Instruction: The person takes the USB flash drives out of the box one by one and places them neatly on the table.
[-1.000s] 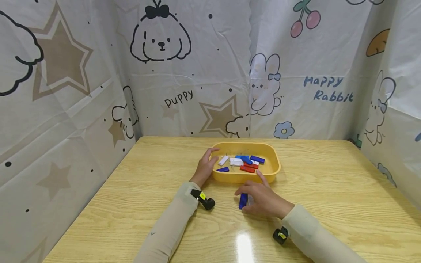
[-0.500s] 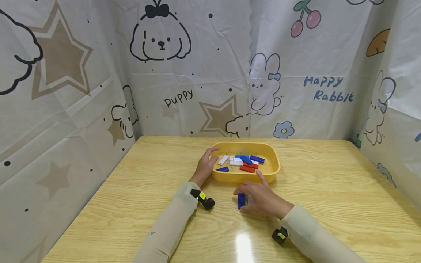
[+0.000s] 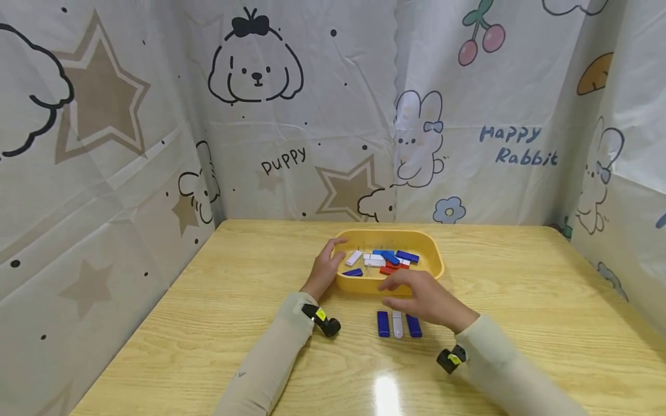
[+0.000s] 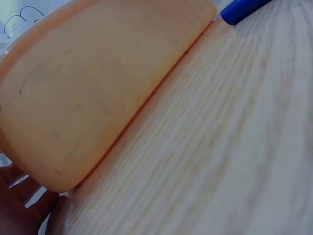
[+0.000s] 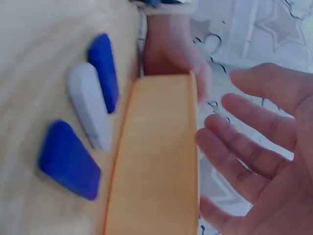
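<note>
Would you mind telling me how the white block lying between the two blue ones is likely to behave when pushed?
The white block looks flat-sided, so it should slide, not roll. The table is glossy, so it probably slides easily. It seems small, stiff and light.

Yellow tray (image 3: pixel 432 254), blue, white, blue blocks (image 3: pixel 398 324) in a row, pale wood-grain table (image 3: pixel 520 300), cartoon-printed curtain (image 3: pixel 291 115)

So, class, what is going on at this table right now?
A person sits at a wooden table with a yellow tray of small blue, white and red blocks. The left hand grips the tray's left rim. The right hand hovers open over the tray's near edge, holding nothing. Three blocks lie side by side on the table in front of the tray: blue, white, blue.
</note>
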A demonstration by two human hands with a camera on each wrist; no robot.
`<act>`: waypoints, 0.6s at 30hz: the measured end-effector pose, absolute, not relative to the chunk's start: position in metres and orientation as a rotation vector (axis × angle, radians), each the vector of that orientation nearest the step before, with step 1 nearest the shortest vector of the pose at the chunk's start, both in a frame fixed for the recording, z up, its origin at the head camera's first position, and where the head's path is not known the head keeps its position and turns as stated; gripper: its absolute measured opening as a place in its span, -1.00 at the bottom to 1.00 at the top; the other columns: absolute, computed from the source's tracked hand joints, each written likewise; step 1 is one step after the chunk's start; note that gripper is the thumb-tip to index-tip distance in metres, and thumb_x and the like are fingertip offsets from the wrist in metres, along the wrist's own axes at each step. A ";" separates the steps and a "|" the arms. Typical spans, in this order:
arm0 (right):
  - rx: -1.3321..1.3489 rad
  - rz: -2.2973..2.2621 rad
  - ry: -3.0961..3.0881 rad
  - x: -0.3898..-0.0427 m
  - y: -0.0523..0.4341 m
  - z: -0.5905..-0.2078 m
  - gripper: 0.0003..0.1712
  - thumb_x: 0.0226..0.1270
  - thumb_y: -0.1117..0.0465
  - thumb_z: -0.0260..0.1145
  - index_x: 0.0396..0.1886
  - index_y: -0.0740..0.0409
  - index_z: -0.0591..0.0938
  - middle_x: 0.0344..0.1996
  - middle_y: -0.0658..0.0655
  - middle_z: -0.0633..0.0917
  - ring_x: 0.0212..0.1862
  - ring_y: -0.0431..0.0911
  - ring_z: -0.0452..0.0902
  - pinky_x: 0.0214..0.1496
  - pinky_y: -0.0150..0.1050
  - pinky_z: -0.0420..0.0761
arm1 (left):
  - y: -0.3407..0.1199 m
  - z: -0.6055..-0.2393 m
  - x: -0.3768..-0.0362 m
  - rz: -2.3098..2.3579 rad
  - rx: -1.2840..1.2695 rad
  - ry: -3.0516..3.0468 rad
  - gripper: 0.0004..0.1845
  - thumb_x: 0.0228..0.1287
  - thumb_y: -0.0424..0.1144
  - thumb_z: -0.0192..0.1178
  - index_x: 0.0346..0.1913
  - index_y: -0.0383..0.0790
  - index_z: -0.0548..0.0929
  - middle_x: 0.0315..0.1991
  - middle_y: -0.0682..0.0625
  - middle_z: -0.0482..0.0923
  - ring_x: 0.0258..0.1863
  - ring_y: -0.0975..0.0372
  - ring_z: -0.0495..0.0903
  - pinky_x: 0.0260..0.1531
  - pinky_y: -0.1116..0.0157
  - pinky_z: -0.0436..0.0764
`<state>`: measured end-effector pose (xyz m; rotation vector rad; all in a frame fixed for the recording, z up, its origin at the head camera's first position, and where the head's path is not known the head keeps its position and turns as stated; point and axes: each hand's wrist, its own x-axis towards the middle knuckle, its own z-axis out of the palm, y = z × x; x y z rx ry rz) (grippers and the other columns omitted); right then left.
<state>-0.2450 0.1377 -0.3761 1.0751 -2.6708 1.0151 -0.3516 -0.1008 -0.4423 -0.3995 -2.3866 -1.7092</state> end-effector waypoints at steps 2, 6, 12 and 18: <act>1.029 1.068 -2.644 -0.250 0.142 -0.371 -0.79 0.25 0.19 0.37 -0.12 0.08 0.69 -0.18 -0.01 0.72 -0.12 -0.12 0.60 0.02 0.05 0.56 | -0.101 -0.442 -0.352 -1.713 -0.405 -2.384 -0.60 0.39 -0.24 -0.03 0.26 -0.13 0.45 0.35 -0.06 0.35 0.42 0.06 0.16 0.39 0.01 0.07; 0.924 1.135 -2.645 -0.259 0.146 -0.368 -0.86 0.32 0.16 0.32 -0.16 0.00 0.70 -0.19 -0.02 0.71 -0.12 -0.15 0.58 0.04 0.05 0.56 | -0.101 -0.443 -0.352 -1.722 -0.397 -2.395 -0.59 0.40 -0.22 -0.04 0.27 -0.11 0.44 0.37 -0.05 0.32 0.43 0.05 0.14 0.38 -0.04 0.05; 0.798 1.045 -2.705 -0.281 0.146 -0.377 -0.84 0.36 0.17 0.26 -0.18 0.07 0.72 -0.19 0.01 0.71 -0.14 -0.08 0.58 -0.03 -0.05 0.59 | -0.101 -0.447 -0.350 -1.724 -0.386 -2.411 -0.60 0.40 -0.22 -0.05 0.27 -0.08 0.44 0.38 -0.05 0.31 0.43 0.06 0.13 0.38 -0.04 0.06; 0.753 0.893 -2.762 -0.301 0.140 -0.384 -0.81 0.37 0.20 0.23 -0.16 0.14 0.72 -0.24 0.01 0.71 -0.22 -0.10 0.54 -0.09 -0.09 0.56 | -0.101 -0.443 -0.350 -1.723 -0.392 -2.387 -0.60 0.40 -0.21 -0.05 0.27 -0.09 0.44 0.36 -0.04 0.33 0.43 0.07 0.14 0.39 -0.03 0.05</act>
